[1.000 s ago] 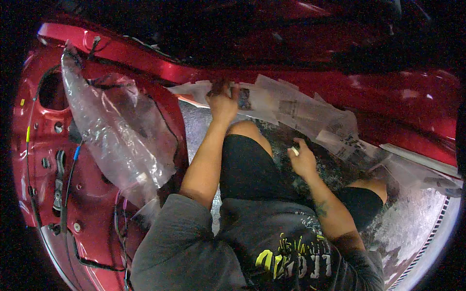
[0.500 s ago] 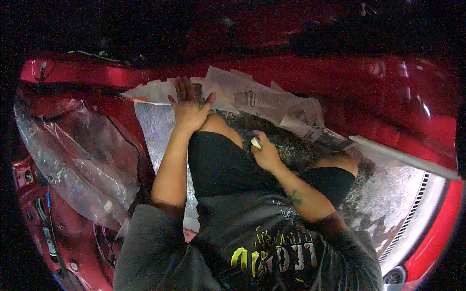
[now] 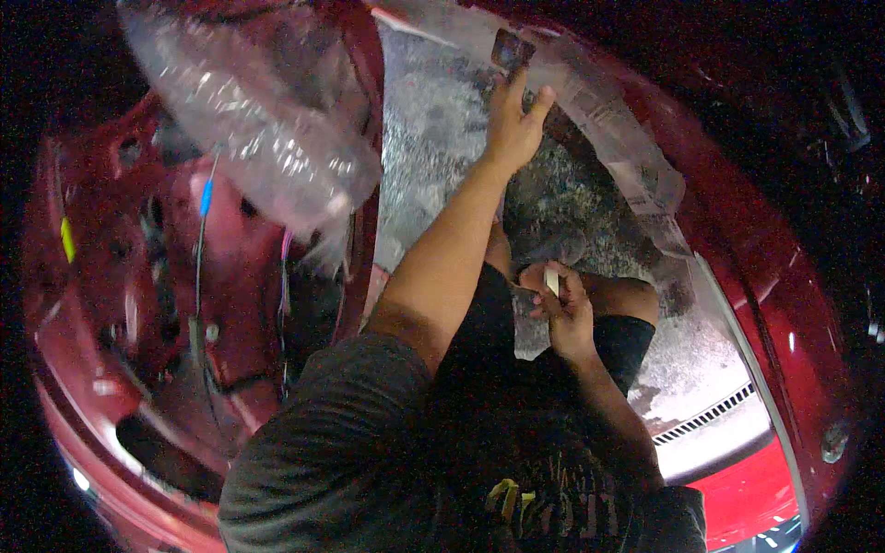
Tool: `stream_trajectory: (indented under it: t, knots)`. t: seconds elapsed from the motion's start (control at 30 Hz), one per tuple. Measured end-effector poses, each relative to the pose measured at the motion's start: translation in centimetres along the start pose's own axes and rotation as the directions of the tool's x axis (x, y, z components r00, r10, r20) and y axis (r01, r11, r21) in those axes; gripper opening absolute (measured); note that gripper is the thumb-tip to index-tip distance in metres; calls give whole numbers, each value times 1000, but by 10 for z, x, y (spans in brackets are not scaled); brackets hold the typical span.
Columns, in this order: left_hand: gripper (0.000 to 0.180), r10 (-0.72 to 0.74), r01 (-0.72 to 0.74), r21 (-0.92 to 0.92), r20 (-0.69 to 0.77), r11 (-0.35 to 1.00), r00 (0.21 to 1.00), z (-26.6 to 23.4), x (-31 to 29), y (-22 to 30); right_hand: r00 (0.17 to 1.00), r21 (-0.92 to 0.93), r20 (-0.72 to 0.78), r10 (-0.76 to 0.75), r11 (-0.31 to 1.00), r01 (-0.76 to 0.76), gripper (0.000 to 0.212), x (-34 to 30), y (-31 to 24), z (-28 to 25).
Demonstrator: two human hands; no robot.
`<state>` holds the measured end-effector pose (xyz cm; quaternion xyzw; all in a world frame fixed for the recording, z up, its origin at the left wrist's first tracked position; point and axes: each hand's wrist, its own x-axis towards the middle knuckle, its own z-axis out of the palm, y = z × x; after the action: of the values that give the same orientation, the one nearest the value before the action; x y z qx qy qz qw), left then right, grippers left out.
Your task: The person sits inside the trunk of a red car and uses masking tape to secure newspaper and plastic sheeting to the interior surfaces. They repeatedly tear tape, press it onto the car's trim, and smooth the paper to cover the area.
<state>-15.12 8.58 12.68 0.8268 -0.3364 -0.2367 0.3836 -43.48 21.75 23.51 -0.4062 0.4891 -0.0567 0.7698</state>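
Observation:
My left hand (image 3: 516,129) reaches forward with its fingers stretched out, at the lower edge of a small dark square (image 3: 510,48) on the masking paper (image 3: 636,184). I cannot tell whether that square is loose or part of the paper. The printed paper runs along the edge of a glossy red car panel (image 3: 719,212). Close to my body, above my bent leg, my right hand (image 3: 570,318) is closed around a small cream-white block (image 3: 552,280). Its fingers partly hide the block.
A crumpled clear plastic sheet (image 3: 267,138) hangs over the red car door frame (image 3: 120,304) on the left, where cables show. Mottled grey, wet-looking ground (image 3: 429,111) lies between door and panel. A black slotted strip (image 3: 705,415) is at the lower right.
My view has swung to the left, showing more of the door. The left hand has lifted from lying spread on the paper to pointing at the dark square; the right hand still holds the block.

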Motion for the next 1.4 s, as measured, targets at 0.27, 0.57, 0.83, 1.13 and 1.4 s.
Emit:
stream_trajectory:
  t: [0.27,0.57,0.83,1.13,1.4]
  knots:
    - [61,-311,321,-102,100,942,945,-46,-189,36,970,-637,233,-68,743,205,62,-79,21,-68]
    - [40,-254,254,-12,-33,967,967,-138,-382,242,953,-830,258,-161,468,304,62,-185,-53,-202]
    - [34,825,283,859,-497,426,267,-444,-577,444,976,-894,69,-207,421,152,66,-247,-48,-258]
    - [70,258,731,137,-965,669,-56,-616,-855,388,989,-892,71,-132,435,122,61,-280,-1,-276]
    - [65,231,209,209,-969,955,-87,-579,-830,360,879,-452,412,-240,784,425,39,-413,-32,-187]
